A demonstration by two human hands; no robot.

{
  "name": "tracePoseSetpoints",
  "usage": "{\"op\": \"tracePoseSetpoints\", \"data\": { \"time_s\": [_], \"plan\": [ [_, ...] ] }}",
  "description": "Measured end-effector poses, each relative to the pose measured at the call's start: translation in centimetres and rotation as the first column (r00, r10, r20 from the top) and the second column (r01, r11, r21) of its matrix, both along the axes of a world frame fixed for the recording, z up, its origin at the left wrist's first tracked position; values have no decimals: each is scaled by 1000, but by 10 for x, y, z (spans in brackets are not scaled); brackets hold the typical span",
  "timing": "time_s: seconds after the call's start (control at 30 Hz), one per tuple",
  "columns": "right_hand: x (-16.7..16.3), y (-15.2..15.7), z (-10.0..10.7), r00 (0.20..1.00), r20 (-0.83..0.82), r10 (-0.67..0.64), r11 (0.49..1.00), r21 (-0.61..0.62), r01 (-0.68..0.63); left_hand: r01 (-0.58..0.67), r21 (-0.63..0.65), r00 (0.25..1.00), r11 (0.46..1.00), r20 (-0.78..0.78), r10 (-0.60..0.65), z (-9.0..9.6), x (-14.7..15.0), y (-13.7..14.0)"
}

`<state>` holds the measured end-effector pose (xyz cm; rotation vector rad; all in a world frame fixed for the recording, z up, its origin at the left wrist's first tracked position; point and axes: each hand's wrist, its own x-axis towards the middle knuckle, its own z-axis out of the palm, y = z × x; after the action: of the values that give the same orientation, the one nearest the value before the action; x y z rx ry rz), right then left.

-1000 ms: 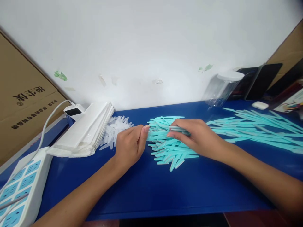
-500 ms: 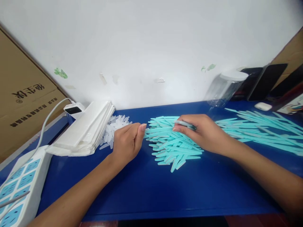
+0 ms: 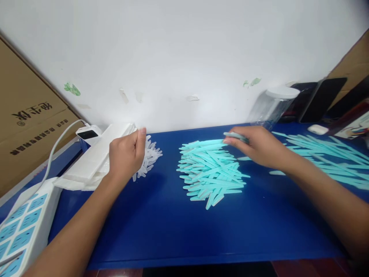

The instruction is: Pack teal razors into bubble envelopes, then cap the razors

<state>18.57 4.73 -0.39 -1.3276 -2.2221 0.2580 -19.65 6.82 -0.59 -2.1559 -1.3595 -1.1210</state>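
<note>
My left hand (image 3: 127, 154) is closed in a fist with the thumb on top, in front of a pile of small translucent white caps (image 3: 150, 156); whatever it holds, if anything, is hidden. My right hand (image 3: 253, 142) is closed on slim turquoise eyebrow razors; a greyish end (image 3: 236, 136) shows above its fingers. From its fingertips a long turquoise razor (image 3: 209, 144) reaches left over the back of a heaped pile of similar razors (image 3: 211, 173). More razors (image 3: 331, 157) lie loosely spread behind and beyond my right forearm.
White paper sleeves (image 3: 83, 165) are stacked at left, beside a small white device (image 3: 88, 133) with a cable. A power strip (image 3: 25, 227) lies at near left. At back right are a clear jar (image 3: 272, 105), a phone (image 3: 322, 100) and a white earbud case (image 3: 317, 129). Cardboard (image 3: 31, 115) borders the left.
My left hand has moved left, away from the razor it was touching, to the cap pile. My right hand has shifted slightly right and back, still holding razors.
</note>
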Motion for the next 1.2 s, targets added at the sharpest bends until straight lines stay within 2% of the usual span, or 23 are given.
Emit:
{"op": "tracePoseSetpoints", "data": {
  "time_s": [0.07,0.17,0.37,0.43,0.53,0.6,0.63,0.7,0.77,0.87,0.97,1.03,1.2],
  "plan": [
    [-2,-1,-3,998,38,57,997,-60,-54,-101,-82,986,991,-142,89,0,-6,6],
    [-1,-2,-7,985,114,128,988,-102,-116,-243,-205,938,948,-300,175,-3,-12,10],
    [10,2,-8,972,216,89,995,32,-98,-423,-307,851,853,-457,258,-7,-25,18],
    [8,1,-9,969,241,49,997,43,-61,-424,-283,844,860,-467,263,-8,-26,19],
    [-4,-7,-13,962,271,-24,999,42,13,-293,-172,908,941,-357,217,-8,-14,13],
    [-18,-14,-16,958,285,-35,999,24,29,-96,-147,974,984,-217,63,-10,4,1],
    [-25,-19,-17,957,289,-25,1000,6,25,27,-160,988,987,-145,-51,-10,15,-7],
    [-40,-28,-17,959,285,1,1000,-20,4,279,-194,949,941,-97,-301,-13,40,-26],
    [-53,-37,-15,964,264,38,999,-28,-31,425,-134,891,895,-113,-439,-15,63,-43],
    [-68,-51,-11,968,218,121,992,-53,-112,489,-22,832,872,-289,-474,-17,82,-57],
    [-76,-61,-6,964,169,205,975,-118,-187,557,46,770,830,-404,-494,-18,86,-57],
    [-79,-64,-4,961,128,246,962,-154,-226,588,68,758,806,-395,-519,-19,85,-55],
    [-82,-67,-2,959,95,267,950,-190,-246,603,83,766,793,-336,-548,-21,87,-53]
  ]
}}
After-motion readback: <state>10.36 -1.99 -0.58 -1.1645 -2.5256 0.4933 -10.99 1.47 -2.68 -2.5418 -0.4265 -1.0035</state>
